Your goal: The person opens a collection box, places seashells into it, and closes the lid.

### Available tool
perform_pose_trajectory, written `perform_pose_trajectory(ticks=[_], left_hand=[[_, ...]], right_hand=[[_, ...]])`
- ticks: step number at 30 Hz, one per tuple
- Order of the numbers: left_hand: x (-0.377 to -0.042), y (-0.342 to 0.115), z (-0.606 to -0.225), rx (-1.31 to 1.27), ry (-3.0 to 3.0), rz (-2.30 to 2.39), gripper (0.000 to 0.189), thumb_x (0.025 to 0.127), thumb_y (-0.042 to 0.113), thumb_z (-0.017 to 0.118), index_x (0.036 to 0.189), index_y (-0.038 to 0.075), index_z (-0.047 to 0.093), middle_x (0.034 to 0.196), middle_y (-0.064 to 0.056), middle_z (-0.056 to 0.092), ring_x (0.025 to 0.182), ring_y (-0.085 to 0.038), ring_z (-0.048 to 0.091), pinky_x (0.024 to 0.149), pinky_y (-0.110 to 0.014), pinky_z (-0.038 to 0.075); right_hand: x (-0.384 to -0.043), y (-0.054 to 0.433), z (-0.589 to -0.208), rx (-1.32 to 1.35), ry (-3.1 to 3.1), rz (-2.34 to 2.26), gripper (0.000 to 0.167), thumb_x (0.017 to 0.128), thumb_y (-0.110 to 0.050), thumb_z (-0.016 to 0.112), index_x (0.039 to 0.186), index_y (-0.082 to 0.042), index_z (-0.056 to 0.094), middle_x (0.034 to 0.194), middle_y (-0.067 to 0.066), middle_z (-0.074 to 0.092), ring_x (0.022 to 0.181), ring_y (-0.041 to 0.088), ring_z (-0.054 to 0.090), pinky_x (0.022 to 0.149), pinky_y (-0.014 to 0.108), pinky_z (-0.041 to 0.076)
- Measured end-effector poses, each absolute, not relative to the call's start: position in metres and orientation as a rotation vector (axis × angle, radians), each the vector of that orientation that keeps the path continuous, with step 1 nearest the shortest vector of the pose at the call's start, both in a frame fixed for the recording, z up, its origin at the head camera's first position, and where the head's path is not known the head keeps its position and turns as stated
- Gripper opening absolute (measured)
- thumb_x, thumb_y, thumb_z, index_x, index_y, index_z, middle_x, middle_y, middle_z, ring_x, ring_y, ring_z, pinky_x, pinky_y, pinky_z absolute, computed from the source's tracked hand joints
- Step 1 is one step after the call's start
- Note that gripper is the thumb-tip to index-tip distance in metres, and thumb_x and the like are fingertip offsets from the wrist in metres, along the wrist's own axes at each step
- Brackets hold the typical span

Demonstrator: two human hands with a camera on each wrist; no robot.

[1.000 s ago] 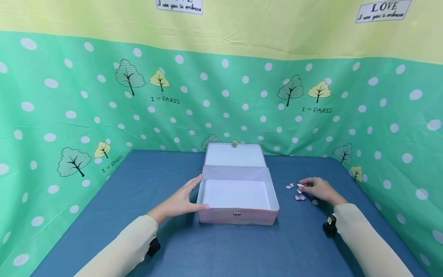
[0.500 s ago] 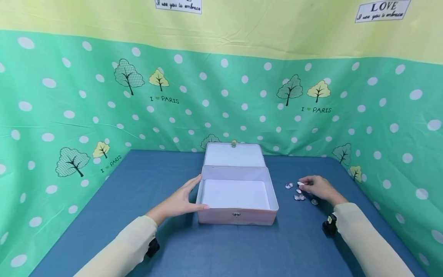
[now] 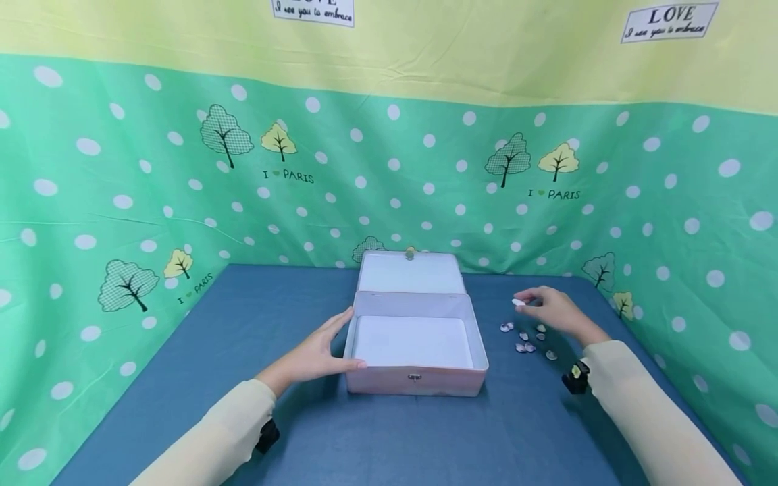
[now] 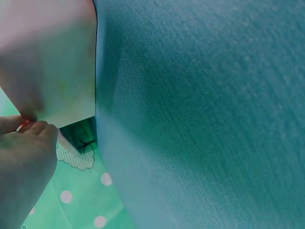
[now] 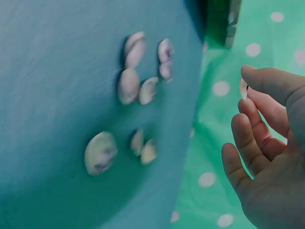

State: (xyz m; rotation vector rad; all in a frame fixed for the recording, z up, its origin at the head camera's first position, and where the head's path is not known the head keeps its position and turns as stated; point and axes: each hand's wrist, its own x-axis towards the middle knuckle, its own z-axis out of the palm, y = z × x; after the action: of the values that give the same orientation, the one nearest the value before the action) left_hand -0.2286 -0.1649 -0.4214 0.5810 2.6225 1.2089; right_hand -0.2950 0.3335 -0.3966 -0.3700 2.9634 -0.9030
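Note:
An empty pink metal box with a white inside stands on the table, its lid raised at the back. My left hand holds the box's left side, thumb over the front rim and fingers along the side wall. To the right of the box, my right hand is lifted off the cloth. Between thumb and fingertip it pinches a small white seashell. Several more seashells lie loosely grouped on the table below that hand, whitish with purple marks.
Blue cloth covers the table. A green dotted curtain closes off the back and both sides. The lid's far edge comes close to the curtain. Dark wrist cameras sit under both sleeves.
My right hand has risen from among the shells with one in its fingers, moving up and away from the table. My left hand and the box have stayed in place.

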Motion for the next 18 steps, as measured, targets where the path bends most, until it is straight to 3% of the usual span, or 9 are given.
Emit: perform_pose_trajectory(ticks=[12, 18], left_hand=[[-0.23, -0.165, -0.42, 0.569, 2.631, 1.202, 0.111, 0.079, 0.056, 0.081, 0.163, 0.023, 0.015, 0.166, -0.009, 0.012, 0.15, -0.035, 0.016, 0.109, -0.066, 0.027], [-0.23, -0.164, -0.42, 0.567, 2.625, 1.208, 0.11, 0.079, 0.054, 0.081, 0.163, 0.023, 0.016, 0.166, -0.008, 0.013, 0.15, -0.036, 0.016, 0.108, -0.067, 0.027]], right_hand=[[-0.297, 0.28, -0.359, -0.601, 2.92, -1.008, 0.038, 0.098, -0.034, 0.068, 0.128, -0.01, 0.069, 0.112, 0.008, 0.061, 0.097, 0.023, 0.058, 0.082, 0.042, 0.049], [-0.3, 0.247, -0.344, -0.741, 2.871, -0.988, 0.033, 0.096, -0.024, 0.071, 0.127, -0.011, 0.07, 0.106, 0.006, 0.061, 0.093, 0.021, 0.059, 0.078, 0.039, 0.051]])
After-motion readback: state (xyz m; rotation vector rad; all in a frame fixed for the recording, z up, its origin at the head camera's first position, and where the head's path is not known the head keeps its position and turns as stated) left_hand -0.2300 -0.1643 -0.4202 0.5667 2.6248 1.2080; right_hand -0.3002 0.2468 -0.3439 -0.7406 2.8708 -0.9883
